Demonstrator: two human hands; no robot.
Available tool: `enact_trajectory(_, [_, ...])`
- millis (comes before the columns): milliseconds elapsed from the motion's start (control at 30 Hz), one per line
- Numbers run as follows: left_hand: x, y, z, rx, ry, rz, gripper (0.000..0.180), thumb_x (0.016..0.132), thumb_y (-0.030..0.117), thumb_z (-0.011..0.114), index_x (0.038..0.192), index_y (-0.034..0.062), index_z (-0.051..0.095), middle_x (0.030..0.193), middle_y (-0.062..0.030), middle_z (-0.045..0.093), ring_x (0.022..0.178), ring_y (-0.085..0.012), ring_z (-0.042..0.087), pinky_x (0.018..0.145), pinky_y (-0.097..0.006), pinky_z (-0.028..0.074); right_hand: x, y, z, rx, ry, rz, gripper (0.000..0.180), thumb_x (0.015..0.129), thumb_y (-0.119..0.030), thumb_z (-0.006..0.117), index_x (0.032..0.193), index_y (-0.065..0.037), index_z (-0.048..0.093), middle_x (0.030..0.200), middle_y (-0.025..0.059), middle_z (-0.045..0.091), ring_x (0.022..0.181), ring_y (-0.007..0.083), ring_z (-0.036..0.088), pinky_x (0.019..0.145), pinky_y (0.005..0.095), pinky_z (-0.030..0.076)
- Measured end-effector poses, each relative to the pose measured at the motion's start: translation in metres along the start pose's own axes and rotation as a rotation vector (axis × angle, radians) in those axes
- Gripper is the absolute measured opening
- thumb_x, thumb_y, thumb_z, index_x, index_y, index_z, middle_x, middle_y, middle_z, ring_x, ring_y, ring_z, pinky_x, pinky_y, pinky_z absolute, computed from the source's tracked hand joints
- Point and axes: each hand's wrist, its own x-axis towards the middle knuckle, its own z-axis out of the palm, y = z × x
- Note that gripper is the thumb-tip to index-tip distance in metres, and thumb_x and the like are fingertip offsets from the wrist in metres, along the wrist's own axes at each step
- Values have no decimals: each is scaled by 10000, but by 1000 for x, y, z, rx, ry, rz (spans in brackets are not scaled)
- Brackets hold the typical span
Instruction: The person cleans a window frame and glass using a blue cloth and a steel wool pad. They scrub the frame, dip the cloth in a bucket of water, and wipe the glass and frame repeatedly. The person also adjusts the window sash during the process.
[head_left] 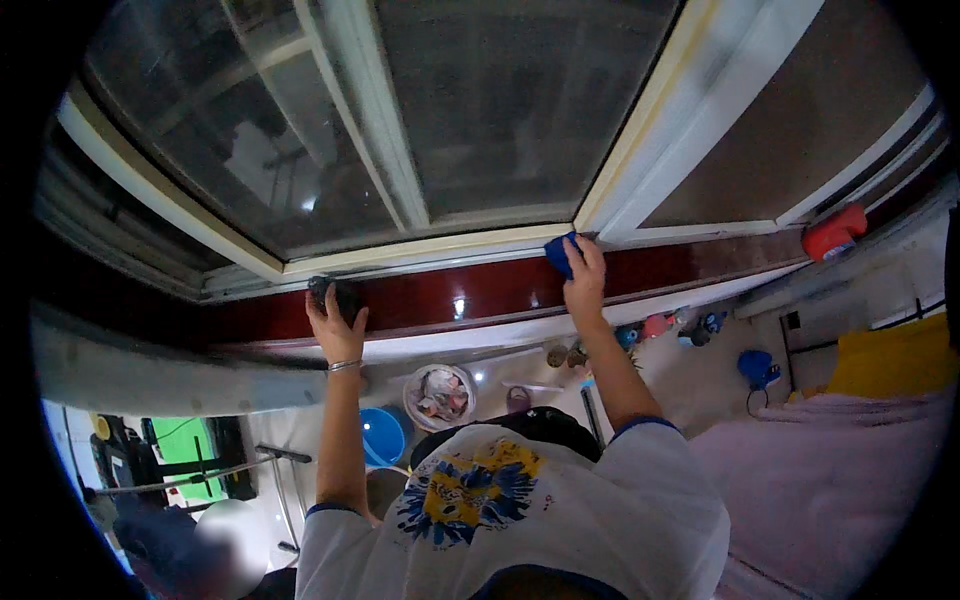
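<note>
My right hand (584,277) is raised to the bottom edge of a window frame (430,248) and presses a blue cloth (560,254) against it, just above a glossy dark red sill (480,292). My left hand (337,325) rests on the same sill further left, its fingers wrapped over a small dark object (335,293) that I cannot identify. A thin metal bracelet circles the left wrist. Both arms reach up from my white printed shirt (520,510).
A red plastic container (832,232) stands on the sill at far right. Below are a blue bucket (383,436), a white bin (439,396) full of scraps, small items on the floor, a pink-covered bed (830,480) and a yellow cloth (890,360).
</note>
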Motion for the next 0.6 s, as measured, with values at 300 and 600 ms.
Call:
enact_trajectory(300, [-64,70,7,-44,31,-9,634,727,124,731,1296,76,458,1363,-268,355,1219,-442,401,990,-493,361,-14,33,-22,32,-281,110,397,610,137,538,956,-6,666,1017,157,588,985,362,547,877,419,446])
enact_trajectory(600, [-83,193,29,-575,-503,188,571,757,89,704,1278,71,473,1249,-180,491,1095,-345,525,900,-409,464,0,20,-60,2011,-278,1242,426,764,-20,545,1189,4,526,1129,148,603,1017,312,594,926,432,472])
